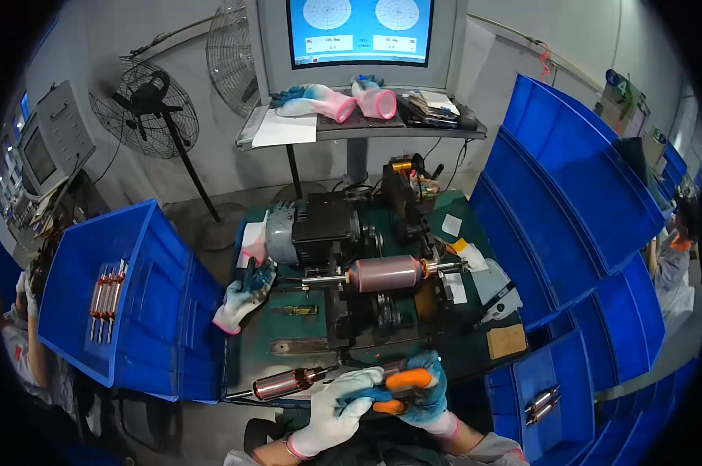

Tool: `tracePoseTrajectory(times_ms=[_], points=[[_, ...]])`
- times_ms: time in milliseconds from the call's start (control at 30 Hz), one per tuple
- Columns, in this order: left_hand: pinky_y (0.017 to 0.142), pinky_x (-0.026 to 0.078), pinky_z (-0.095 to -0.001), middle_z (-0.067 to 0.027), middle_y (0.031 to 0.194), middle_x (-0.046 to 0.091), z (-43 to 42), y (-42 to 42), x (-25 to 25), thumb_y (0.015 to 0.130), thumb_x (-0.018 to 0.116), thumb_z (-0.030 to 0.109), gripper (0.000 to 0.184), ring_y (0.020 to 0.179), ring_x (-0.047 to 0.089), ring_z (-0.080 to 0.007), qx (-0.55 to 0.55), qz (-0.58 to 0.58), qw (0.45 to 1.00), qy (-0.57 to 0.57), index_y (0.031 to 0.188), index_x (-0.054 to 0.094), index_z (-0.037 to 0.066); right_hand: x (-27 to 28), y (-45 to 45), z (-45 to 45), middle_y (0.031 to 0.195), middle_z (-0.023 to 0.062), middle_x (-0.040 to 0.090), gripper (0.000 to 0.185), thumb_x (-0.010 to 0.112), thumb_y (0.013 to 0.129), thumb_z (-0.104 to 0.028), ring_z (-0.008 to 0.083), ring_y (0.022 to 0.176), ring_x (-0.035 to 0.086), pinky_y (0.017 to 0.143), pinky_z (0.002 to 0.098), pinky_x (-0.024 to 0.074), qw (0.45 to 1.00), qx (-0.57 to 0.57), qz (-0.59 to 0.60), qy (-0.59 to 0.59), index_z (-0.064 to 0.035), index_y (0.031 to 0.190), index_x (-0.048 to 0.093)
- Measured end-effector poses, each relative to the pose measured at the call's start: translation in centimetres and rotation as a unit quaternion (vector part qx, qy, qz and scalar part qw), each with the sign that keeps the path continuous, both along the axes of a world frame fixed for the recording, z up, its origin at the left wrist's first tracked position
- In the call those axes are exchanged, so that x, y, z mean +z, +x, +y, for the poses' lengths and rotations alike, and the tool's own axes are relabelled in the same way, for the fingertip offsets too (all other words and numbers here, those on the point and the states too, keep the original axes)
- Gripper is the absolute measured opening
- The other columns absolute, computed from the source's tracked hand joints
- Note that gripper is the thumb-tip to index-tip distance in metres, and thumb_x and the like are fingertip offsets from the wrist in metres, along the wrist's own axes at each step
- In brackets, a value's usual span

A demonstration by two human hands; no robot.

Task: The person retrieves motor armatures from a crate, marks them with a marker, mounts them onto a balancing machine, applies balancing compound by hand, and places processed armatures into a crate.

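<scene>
My left hand [342, 405], in a white glove with blue fingertips, is closed and meets my right hand at the front edge of the bench. My right hand [429, 392] wears a blue-coated glove with a pink cuff. Its fingers are bent toward the left hand, and orange coverings [408, 379] show on the fingers. What lies between the fingers is hidden. Just left of my hands, a motor rotor [285, 384] with a long shaft rests on the bench. Beyond them, another rotor [386, 273] lies across the supports of a machine with an electric motor [320, 229].
A blue bin [199, 326] holding several rotors stands left. Stacked blue bins [576, 179] rise at right, above a lower bin [514, 388] with rotors. A loose glove [245, 297] lies on the green bench. Behind are a monitor [359, 58] and fan [145, 109]. People work at both sides.
</scene>
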State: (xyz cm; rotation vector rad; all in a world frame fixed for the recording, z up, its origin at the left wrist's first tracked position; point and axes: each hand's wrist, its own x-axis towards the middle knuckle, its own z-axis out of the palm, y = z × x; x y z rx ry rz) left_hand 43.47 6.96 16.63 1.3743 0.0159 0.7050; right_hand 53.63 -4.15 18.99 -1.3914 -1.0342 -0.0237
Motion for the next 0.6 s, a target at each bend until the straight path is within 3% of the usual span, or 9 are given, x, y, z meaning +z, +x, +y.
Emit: tracePoseTrajectory(times_ms=[33, 67, 133, 167, 267, 300, 333, 433, 600], points=[[0.092, 0.038, -0.0382, -0.0206, 0.099, 0.06, -0.4, 0.3, 0.2, 0.079, 0.057, 0.009, 0.027, 0.104, 0.054, -0.0305, 0.029, -0.046, 0.998, 0.025, 0.101, 0.053, -0.007, -2.1, -0.5, 0.2, 0.105, 0.0111, 0.05, 0.04, 0.072, 0.068, -0.007, 0.022, 0.098, 0.052, 0.086, 0.0315, 0.0385, 0.997, 0.003, 0.062, 0.047, -0.0097, 0.105, 0.056], [0.096, 0.033, -0.0418, -0.0266, 0.112, 0.052, 0.0, 0.4, 0.1, 0.079, 0.056, 0.007, 0.039, 0.112, 0.046, -0.04, 0.033, -0.037, 0.978, 0.202, 0.113, 0.046, -0.011, -2.6, -0.9, 1.1, 0.118, 0.0135, 0.042, 0.042, 0.068, 0.073, -0.008, 0.0246, 0.11, 0.044, 0.093, 0.033, 0.0334, 0.96, 0.114, 0.223, 0.127, -0.0084, 0.111, 0.051], [0.102, 0.025, -0.0434, -0.0307, 0.134, 0.025, -1.9, 0.3, -0.3, 0.079, 0.053, 0.006, 0.057, 0.126, 0.025, -0.0428, 0.115, 0.048, 0.941, 0.314, 0.128, 0.028, -0.01, -1.5, -2.4, 2.4, 0.138, 0.0182, 0.028, 0.049, 0.055, 0.083, -0.015, 0.0286, 0.127, 0.03, 0.102, 0.0337, 0.0257, 0.823, 0.213, 0.454, 0.268, -0.006, 0.128, 0.037], [0.105, 0.014, -0.0432, -0.0257, 0.142, -0.008, -2.3, 0.4, 0.3, 0.079, 0.052, 0.006, 0.074, 0.134, 0.003, -0.0354, 0.101, 0.054, 0.938, 0.327, 0.135, 0.006, -0.008, -0.9, -2.3, 2.2, 0.139, 0.0137, 0.028, 0.056, 0.054, 0.083, -0.021, 0.0282, 0.126, 0.032, 0.104, 0.0383, 0.0243, 0.838, 0.206, 0.432, 0.263, -0.0071, 0.132, 0.03], [0.107, 0.007, -0.0447, -0.0211, 0.143, -0.014, -1.2, 2.1, 0.5, 0.082, 0.05, 0.02, 0.083, 0.135, -0.003, -0.0293, 0.199, -0.168, 0.95, 0.172, 0.137, -0.007, -0.002, -1.1, -3.5, 1.6, 0.141, 0.017, 0.021, 0.067, 0.054, 0.084, -0.027, 0.0298, 0.13, 0.022, 0.104, 0.0354, 0.0211, 0.891, 0.237, 0.323, 0.214, -0.0097, 0.138, 0.018], [0.106, 0.007, -0.046, -0.0232, 0.143, -0.01, -1.6, 2.0, 1.4, 0.086, 0.042, 0.029, 0.074, 0.134, 0.0, -0.0325, 0.212, -0.13, 0.966, 0.068, 0.138, 0.0, -0.001, -1.6, -4.1, 1.7, 0.142, 0.0181, 0.019, 0.071, 0.055, 0.084, -0.029, 0.0304, 0.132, 0.018, 0.104, 0.0344, 0.02, 0.915, 0.25, 0.252, 0.192, -0.0105, 0.14, 0.015], [0.106, 0.007, -0.046, -0.0232, 0.143, -0.01, -1.7, 1.9, 1.3, 0.086, 0.042, 0.029, 0.074, 0.134, 0.0, -0.0325, 0.21, -0.131, 0.966, 0.068, 0.138, 0.0, -0.001, -1.5, -4.3, 2.0, 0.144, 0.0177, 0.014, 0.075, 0.056, 0.083, -0.031, 0.0298, 0.133, 0.014, 0.105, 0.0361, 0.0171, 0.969, 0.212, -0.002, 0.124, -0.0108, 0.14, 0.012], [0.106, 0.009, -0.0423, -0.0276, 0.142, -0.001, -2.6, 1.6, 0.7, 0.09, 0.028, 0.039, 0.064, 0.133, 0.001, -0.0397, 0.011, 0.045, 0.965, 0.258, 0.137, 0.016, -0.003, -2.3, -2.6, 0.1, 0.145, 0.017, 0.004, 0.084, 0.062, 0.079, -0.032, 0.0285, 0.135, 0.007, 0.106, 0.0381, 0.0113, 0.989, 0.14, -0.008, 0.045, -0.0071, 0.14, 0.009], [0.106, 0.014, -0.0403, -0.0168, 0.144, 0.013, -2.6, 1.4, -1.1, 0.092, 0.033, 0.035, 0.053, 0.133, 0.008, -0.035, -0.011, 0.097, 0.969, 0.226, 0.133, 0.033, 0.002, -1.6, -3.1, 1.0, 0.132, 0.0134, 0.024, 0.068, 0.062, 0.078, -0.027, 0.0265, 0.12, 0.024, 0.097, 0.0361, 0.0216, 0.983, 0.02, 0.124, 0.131, -0.0044, 0.131, 0.025]])
